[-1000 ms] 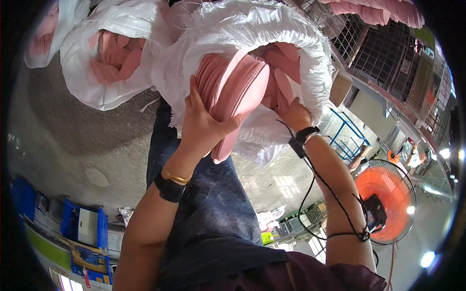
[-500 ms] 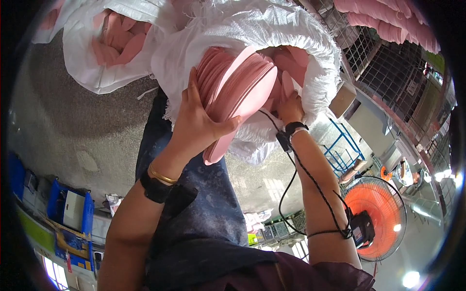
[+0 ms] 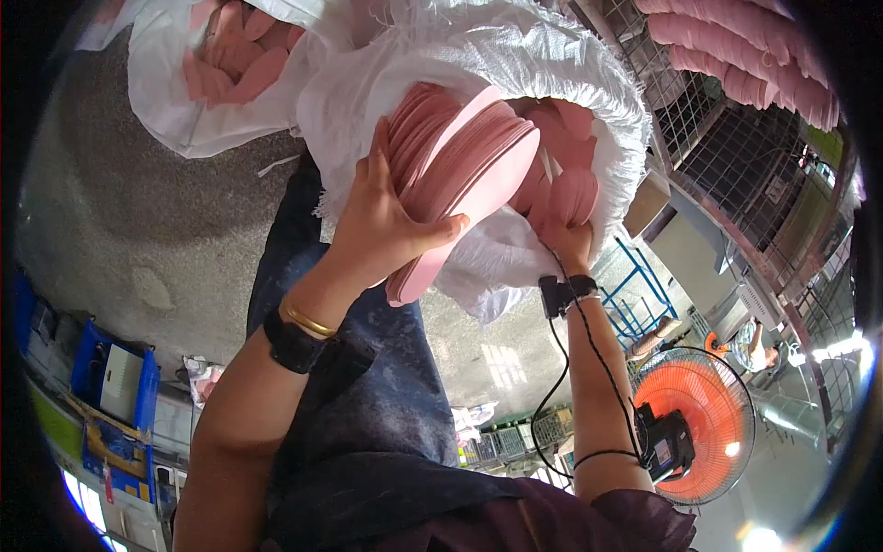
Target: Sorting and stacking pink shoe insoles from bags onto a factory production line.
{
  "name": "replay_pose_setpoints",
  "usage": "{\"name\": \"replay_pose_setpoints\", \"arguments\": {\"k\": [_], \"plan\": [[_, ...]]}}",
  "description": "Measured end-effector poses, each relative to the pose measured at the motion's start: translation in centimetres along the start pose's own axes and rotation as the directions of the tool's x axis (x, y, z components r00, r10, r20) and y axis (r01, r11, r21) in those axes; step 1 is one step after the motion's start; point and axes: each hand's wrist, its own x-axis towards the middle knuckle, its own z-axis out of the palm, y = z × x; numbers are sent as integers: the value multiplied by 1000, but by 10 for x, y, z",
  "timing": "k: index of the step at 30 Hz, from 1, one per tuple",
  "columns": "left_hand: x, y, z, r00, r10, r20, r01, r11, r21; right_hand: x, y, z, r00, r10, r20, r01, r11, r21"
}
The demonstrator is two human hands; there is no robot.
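A thick stack of pink insoles rests in my left hand, the thumb across its near face and the fingers round its left side. It is held tilted at the mouth of a large white woven sack. At the sack's right rim, my right hand is closed on a smaller bunch of pink insoles, with its fingers partly hidden. More loose pink insoles lie inside the sack behind both hands.
A second white sack with pink insoles stands at the far left. On the right are a wire-mesh rack with hanging pink pieces, a blue metal frame and an orange fan. A black cable runs along my right arm.
My right hand has come up and slightly right, out of the sack's depth, and a bunch of insoles now shows in it. The left hand's stack has shifted slightly right.
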Motion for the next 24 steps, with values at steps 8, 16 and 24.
{"name": "replay_pose_setpoints", "arguments": {"k": [8, 16, 24], "plan": [[-2, 6, -8, 989, -99, 112, 109, 990, -90, -37, -41, 3, 985, 129, -111, -128, 992, 15], [-5, 1, -1, 1000, -14, 27, 12, 998, 66, -26, -39, 40, 871, -491, -30, 444, 810, -383], [-4, -2, -8, 1000, -2, 31, 1, 999, 35, -24, -28, 16, 967, -175, -184, 147, 977, -155]]}}
